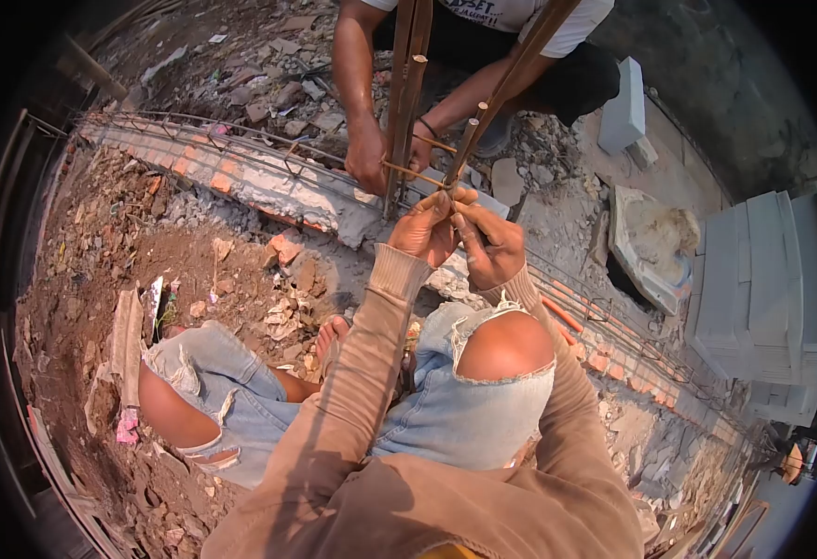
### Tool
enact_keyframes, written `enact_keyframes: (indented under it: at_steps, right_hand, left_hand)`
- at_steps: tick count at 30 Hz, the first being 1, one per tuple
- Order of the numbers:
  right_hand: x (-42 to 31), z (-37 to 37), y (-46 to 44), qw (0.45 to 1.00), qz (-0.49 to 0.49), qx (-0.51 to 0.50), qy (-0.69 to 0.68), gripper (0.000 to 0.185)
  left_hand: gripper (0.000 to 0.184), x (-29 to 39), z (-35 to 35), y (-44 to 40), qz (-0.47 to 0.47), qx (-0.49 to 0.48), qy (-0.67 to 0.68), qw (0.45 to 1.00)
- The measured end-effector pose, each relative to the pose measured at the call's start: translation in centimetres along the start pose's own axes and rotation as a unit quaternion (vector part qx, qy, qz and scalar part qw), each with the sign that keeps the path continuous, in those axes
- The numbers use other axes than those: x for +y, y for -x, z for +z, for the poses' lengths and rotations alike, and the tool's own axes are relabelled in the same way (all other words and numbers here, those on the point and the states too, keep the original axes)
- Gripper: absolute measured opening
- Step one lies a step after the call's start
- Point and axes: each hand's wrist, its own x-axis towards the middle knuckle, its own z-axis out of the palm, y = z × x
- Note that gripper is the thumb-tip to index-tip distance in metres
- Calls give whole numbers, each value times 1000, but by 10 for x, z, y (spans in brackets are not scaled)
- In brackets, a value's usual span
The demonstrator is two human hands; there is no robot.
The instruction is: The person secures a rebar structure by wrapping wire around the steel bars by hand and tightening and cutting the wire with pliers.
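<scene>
The person's left hand and right hand are meeting low on the slanted metal bar, fingertips of each pinching together; exactly what they are clamping, one cannot tell. A thin rod is running from there to the upright bar, beside a co-worker's hand. Good work is probably requiring both bars braced and the fingertips pressing close to the crossing

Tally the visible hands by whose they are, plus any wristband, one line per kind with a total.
Wearer's hands, left hand and right hand: 2
Other person's hands: 2
Dark wristband: 1
Total: 5
</scene>
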Motion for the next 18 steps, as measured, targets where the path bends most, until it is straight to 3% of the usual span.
enact_keyframes:
  at_steps: [3, 9, 10, 11, 13, 15, 17, 18]
  right_hand:
    - [3, 7, 3, 1000, 15, 19, -14, 18]
    - [12, 7, 6, 986, -133, 15, 99, 24]
    - [14, 0, 13, 989, -99, -40, 101, 27]
    - [17, -7, 18, 989, -123, -45, 74, 27]
    - [27, -24, 43, 983, -64, -57, 162, 31]
    - [57, -47, 82, 965, -33, -3, 262, 33]
    - [86, -75, 137, 906, 123, 34, 403, 35]
    - [100, -93, 167, 863, 198, 2, 464, 39]
  left_hand:
    - [28, 3, 2, 0, 0, -7, 3, 1000]
    - [25, 14, 4, 3, 0, 45, -57, 997]
    - [21, 18, 15, 3, -14, 33, -68, 997]
    - [18, 18, 22, 3, -5, 42, -93, 995]
    - [18, 24, 29, 4, -8, 78, -125, 989]
    - [18, 36, 42, 6, -39, 107, -170, 979]
    - [19, 39, 56, 6, -52, 139, -217, 965]
    - [20, 40, 62, 7, -62, 179, -274, 943]
